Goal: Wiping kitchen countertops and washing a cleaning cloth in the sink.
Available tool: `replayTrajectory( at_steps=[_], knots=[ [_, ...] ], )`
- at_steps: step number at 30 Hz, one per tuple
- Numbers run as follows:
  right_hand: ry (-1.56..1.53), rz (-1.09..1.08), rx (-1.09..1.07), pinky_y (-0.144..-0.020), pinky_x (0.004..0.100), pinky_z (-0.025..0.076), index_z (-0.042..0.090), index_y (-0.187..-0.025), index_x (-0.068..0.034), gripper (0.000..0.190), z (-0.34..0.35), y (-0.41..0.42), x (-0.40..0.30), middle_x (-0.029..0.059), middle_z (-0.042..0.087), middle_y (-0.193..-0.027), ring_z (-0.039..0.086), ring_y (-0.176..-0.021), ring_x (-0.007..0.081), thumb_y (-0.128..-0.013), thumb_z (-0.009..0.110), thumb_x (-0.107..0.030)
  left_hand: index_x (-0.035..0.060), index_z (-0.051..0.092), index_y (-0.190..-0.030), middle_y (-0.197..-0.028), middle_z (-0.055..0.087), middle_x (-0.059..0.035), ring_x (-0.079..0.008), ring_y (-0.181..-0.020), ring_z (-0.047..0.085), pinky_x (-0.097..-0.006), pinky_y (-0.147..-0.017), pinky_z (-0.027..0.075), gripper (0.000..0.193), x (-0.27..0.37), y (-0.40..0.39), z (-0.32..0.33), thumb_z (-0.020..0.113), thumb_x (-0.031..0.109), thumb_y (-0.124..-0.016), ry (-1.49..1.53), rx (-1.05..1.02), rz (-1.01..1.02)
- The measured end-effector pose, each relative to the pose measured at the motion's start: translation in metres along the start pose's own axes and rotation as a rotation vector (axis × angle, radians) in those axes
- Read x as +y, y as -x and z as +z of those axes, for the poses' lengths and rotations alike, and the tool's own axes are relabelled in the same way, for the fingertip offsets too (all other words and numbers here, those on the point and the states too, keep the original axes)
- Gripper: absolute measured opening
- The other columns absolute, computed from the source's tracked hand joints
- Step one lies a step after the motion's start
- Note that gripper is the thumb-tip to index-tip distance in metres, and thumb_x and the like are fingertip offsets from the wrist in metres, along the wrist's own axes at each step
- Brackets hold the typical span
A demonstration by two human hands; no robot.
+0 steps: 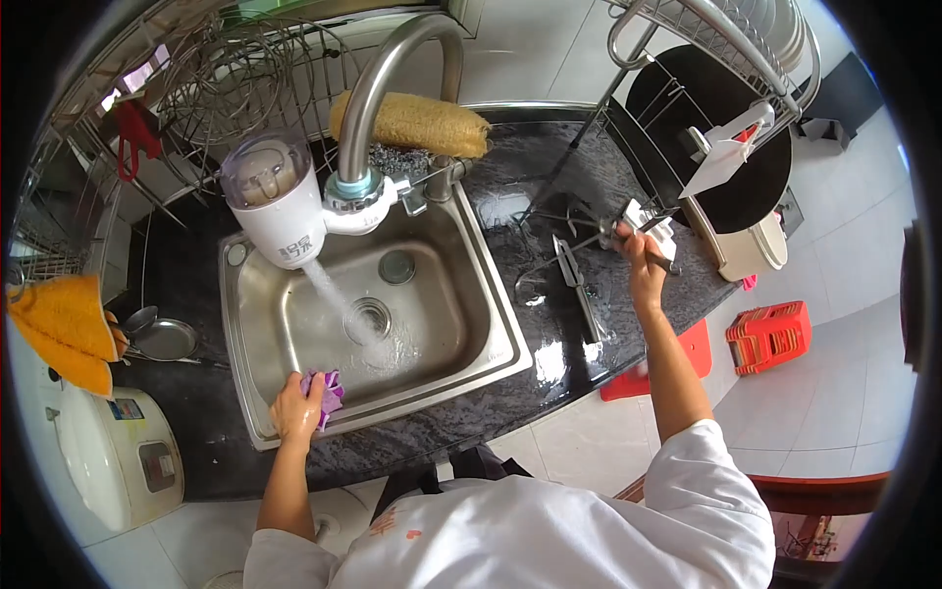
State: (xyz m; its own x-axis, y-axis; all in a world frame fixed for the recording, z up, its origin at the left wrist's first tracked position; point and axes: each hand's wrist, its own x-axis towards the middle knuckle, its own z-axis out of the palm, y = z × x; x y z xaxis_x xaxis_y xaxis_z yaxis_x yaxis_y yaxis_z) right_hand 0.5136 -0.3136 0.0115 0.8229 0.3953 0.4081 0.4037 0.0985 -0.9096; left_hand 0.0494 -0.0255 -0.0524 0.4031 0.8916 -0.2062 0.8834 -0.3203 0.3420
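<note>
My left hand (294, 412) grips a bunched purple cloth (331, 397) at the front left rim of the stainless steel sink (449, 294). White water streams from a faucet-mounted water filter (280, 213) onto the sink floor near the drain (367, 319). On the right, my right hand (642, 261) is closed around a utensil with a dark handle (664, 262), whose other end I cannot make out. A white plastic object (651, 227) lies just beyond those fingers. A knife-like utensil with a slim handle (578, 287) rests on the wet counter between the sink and my right hand.
A wire dish rack (673, 96) stands over the right counter, with a round black pan (725, 132) behind it. A loofah (427, 125) lies behind the curved faucet (360, 110). A rice cooker (121, 456), a ladle (165, 339) and orange cloths (66, 324) are at left.
</note>
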Motion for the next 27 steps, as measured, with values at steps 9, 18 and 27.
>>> replayTrajectory(
  at_steps=[9,18,27],
  knots=[
    [0.383,0.050,-0.261,-0.098,0.0311,0.034,0.062,-0.100,-0.002,0.017,-0.046,0.030,0.062,0.0121,0.039,-0.135,0.038,-0.126,0.0238,-0.084,0.060,-0.002,0.0027,0.059,-0.098,-0.085,0.065,-0.0147,-0.0311,-0.079,0.063,-0.0400,-0.070,0.047,0.043,0.007,-0.026,0.052,0.061,0.042,-0.080,0.444,-0.125,-0.189],
    [0.926,-0.046,-0.011,-0.079,0.0313,0.050,0.052,-0.118,-0.005,0.035,-0.084,0.051,0.019,0.0150,0.058,-0.109,0.062,-0.092,0.0235,-0.085,0.045,0.005,0.0056,0.057,-0.109,-0.104,0.061,-0.0106,-0.0281,-0.091,0.061,-0.0409,-0.083,0.050,0.026,0.083,-0.077,0.092,0.056,0.019,-0.086,1.856,-0.568,-0.569],
    [-0.318,0.926,-0.599,-0.092,0.0387,0.041,0.007,-0.145,-0.014,0.085,0.231,0.139,-0.022,0.0153,0.031,-0.139,0.040,-0.121,0.0273,-0.084,0.062,-0.039,0.0080,0.058,-0.105,-0.100,0.063,-0.0057,-0.0215,-0.094,0.060,-0.0388,-0.087,0.046,0.027,0.129,-0.048,0.066,0.060,0.027,-0.086,1.974,-0.270,-0.503]
  ],
)
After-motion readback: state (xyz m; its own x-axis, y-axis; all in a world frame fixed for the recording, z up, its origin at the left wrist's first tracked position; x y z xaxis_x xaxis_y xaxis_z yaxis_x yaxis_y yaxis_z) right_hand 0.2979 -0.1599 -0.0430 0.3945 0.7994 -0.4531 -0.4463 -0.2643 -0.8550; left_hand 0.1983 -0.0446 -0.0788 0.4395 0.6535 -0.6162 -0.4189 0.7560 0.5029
